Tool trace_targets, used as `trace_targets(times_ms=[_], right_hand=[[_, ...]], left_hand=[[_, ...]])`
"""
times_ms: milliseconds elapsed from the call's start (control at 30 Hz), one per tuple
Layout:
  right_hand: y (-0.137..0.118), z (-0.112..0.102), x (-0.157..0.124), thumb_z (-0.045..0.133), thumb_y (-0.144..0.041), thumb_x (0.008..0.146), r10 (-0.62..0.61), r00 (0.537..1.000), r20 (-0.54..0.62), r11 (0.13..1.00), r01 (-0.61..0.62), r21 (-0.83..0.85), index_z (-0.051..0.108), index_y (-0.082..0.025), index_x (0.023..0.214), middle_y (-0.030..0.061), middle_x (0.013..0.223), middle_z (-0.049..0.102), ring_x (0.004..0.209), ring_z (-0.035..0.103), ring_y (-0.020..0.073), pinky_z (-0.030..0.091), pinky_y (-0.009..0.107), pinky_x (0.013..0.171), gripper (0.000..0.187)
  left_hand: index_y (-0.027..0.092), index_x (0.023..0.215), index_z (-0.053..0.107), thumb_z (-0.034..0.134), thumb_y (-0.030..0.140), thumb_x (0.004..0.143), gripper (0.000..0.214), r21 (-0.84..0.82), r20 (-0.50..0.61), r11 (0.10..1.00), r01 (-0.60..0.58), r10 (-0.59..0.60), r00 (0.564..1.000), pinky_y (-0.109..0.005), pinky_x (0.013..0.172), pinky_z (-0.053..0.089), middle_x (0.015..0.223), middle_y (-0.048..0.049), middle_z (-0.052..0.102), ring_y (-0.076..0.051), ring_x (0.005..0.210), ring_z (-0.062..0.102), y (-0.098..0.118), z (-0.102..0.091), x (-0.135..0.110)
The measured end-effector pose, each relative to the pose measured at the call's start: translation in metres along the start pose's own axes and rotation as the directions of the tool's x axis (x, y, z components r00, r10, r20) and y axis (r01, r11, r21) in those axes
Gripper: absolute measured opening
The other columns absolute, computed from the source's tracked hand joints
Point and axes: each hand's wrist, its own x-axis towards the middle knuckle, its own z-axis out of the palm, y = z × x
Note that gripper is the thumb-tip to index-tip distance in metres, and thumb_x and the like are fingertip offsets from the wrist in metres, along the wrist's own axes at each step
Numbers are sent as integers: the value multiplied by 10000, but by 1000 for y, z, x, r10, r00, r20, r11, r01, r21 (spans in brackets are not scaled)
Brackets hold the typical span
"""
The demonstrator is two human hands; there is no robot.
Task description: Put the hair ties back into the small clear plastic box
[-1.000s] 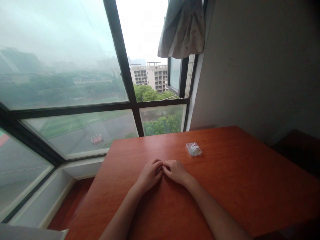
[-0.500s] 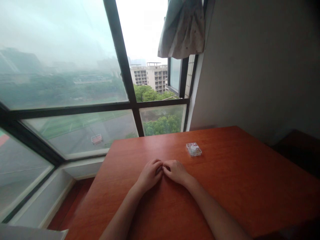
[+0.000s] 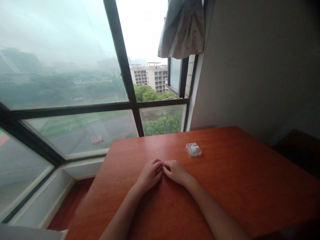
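My left hand [image 3: 150,174] rests on the reddish-brown wooden table [image 3: 240,186] with its fingers curled inward. Beside it, my right hand [image 3: 175,171] lies on the same surface, fingers bent and closed. The fingertips of both hands meet in the middle. Whether anything small sits under or between the fingers is hidden. A small clear plastic box [image 3: 193,149] stands on the table ahead and to the right of my right hand, apart from it. Small light and reddish items show through its lid, too small to name.
Large windows [image 3: 75,128] with dark frames run along the left and far side. A patterned curtain [image 3: 183,31] hangs at the far corner. A plain wall [image 3: 250,73] rises on the right. A white edge [image 3: 32,232] shows at the lower left.
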Motion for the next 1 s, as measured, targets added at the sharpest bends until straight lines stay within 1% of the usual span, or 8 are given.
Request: trace_targets(times_ms=[400, 633, 1000], right_hand=[[1, 1, 0, 488, -247, 911, 11, 1000, 2, 1000, -11, -11, 695, -213, 940, 44, 939, 732, 833, 639, 165, 373, 228, 694, 211], [1, 1, 0, 484, -247, 910, -1, 1000, -12, 1000, 1, 1, 693, -217, 943, 39, 924, 733, 813, 643, 168, 368, 234, 674, 213], [1, 1, -1, 483, -239, 912, -15, 1000, -16, 1000, 15, 4, 689, -217, 942, 39, 935, 732, 825, 642, 163, 370, 230, 687, 210]], left_hand=[[186, 933, 621, 495, 100, 815, 193, -1, -7, 1000, -4, 4, 1000, -273, 806, 445, 966, -55, 606, -172, 889, 556, 0, 1, 0], [187, 924, 624, 490, 118, 824, 182, 6, 2, 1000, -6, 6, 1000, -276, 804, 444, 960, -61, 604, -177, 891, 559, 0, 0, 1], [188, 919, 617, 496, 105, 813, 181, 7, -3, 1000, -7, 7, 1000, -273, 807, 444, 970, -58, 607, -175, 895, 560, 0, 0, 0]])
